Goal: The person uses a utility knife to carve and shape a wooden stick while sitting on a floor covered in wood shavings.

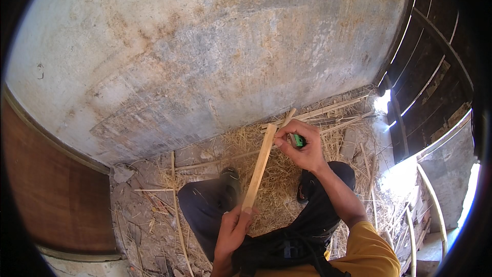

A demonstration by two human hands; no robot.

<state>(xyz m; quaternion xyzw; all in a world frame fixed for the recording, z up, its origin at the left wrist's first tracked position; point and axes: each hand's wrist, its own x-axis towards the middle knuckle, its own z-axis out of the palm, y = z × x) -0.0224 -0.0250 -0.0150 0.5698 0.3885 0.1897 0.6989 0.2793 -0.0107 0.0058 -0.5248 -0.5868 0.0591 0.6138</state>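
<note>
- Left hand (233,232): grip closed on the wooden slat (260,166), lower end.
- Right hand (303,147): grip around green object (298,140), beside slat's top.
- Slat slants above floor (126,202), toward its edge by the wall (205,61).

We've got a brown floor (122,202), littered, middle under pale shavings (279,180). On it: sticks (334,107) bunched at far edge, one long stick (179,213) left, grey chunk (123,174) far left, two shoes (233,175) among the shavings.
</note>
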